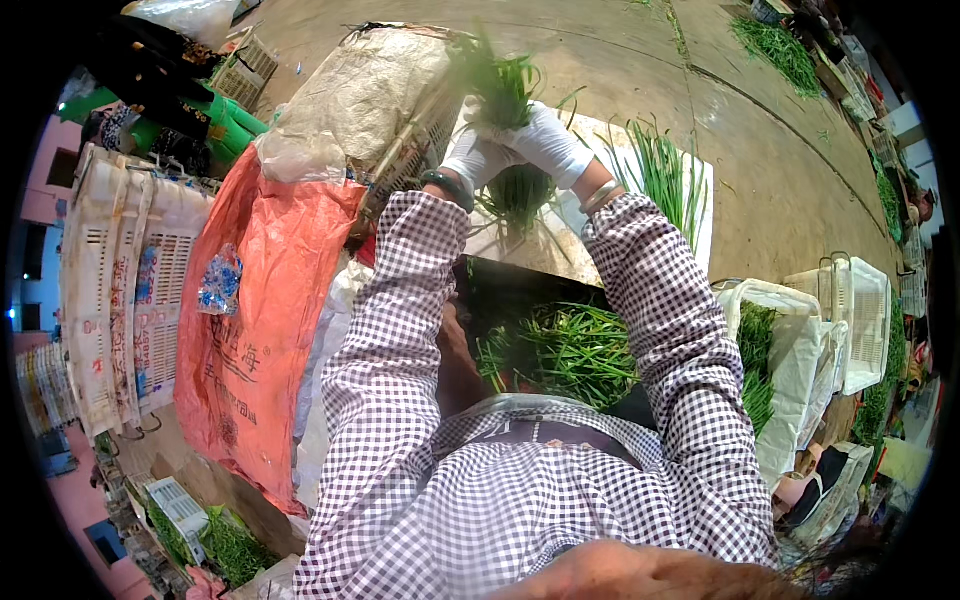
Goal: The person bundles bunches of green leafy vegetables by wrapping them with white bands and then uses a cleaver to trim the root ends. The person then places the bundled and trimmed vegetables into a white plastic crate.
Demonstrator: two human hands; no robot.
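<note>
A bunch of long green leafy stalks point(508, 97) is held upright between both hands above a white board point(570, 251); its top is blurred. My left hand point(480, 154), in a white glove, is closed round the bunch from the left. My right hand point(551, 142), gloved too, grips it from the right. The lower part of the bunch point(519, 195) shows under the hands. More green stalks point(660, 172) lie on the board at the right. Nearer my body, a heap of cut green leaves point(574, 352) lies below the board.
An orange woven sack point(262, 322) and a crate covered with a pale sack point(382, 90) stand at the left, by stacked white crates point(135, 285). A lined white crate of greens point(780, 360) is at the right. A person in green boots point(225, 124) is at the upper left.
</note>
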